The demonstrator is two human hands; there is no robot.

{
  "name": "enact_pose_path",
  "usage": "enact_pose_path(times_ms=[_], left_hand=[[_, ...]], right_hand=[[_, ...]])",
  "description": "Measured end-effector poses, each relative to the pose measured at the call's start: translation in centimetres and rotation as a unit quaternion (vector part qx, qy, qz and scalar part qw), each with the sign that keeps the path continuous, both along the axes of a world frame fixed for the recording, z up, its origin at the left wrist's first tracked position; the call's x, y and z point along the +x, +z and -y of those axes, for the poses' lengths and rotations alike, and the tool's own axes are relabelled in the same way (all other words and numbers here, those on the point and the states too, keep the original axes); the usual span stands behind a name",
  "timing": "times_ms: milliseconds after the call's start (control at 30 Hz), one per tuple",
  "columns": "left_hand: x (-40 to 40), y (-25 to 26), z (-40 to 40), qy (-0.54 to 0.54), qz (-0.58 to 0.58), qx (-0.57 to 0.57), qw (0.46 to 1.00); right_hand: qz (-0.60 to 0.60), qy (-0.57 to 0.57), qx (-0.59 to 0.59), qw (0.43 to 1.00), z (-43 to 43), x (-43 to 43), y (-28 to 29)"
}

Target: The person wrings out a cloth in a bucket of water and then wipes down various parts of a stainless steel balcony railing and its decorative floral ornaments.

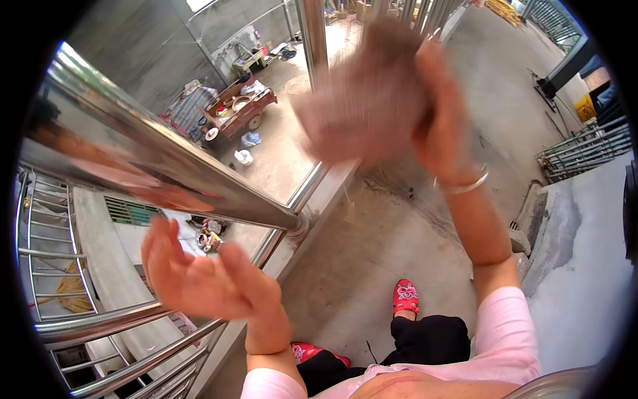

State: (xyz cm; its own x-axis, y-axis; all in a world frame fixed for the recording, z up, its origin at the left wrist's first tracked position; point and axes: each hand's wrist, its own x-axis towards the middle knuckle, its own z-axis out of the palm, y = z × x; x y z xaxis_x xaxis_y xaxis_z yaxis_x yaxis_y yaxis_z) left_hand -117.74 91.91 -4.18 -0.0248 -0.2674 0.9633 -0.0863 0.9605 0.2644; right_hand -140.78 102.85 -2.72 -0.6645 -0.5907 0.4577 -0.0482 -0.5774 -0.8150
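My right hand (441,114), with a silver-coloured bangle at the wrist, is shut on a brownish-pink cloth (369,109), blurred by motion. The cloth hangs in front of the upper part of the metal railing. Raised at the lower left, my left hand (209,279) has its fingers apart and holds nothing. It is in front of the lower rails, left of a thick polished metal post (249,204). The far side of the cloth and some fingers of my right hand are hidden.
A ledge (319,209) carries the railing. Beyond and below it stands a red cart (244,107) with basins. Metal racks (588,149) and a grey-white wall (578,259) are on the right. A straw broom (72,287) shows at the far left.
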Motion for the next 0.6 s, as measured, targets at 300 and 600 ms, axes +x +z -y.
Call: enact_pose_path(times_ms=[300, 600], left_hand=[[-1.9, -2.9, 1.6, -0.262, 0.031, 0.285, 0.922], [-1.0, -3.7, 2.3, -0.250, 0.083, 0.275, 0.925]], right_hand=[[-0.335, -0.228, 0.082, 0.911, 7.9, -0.4, 5.5], [-0.301, -0.208, 0.454, 0.812, 4.7, 1.4, -20.8]])
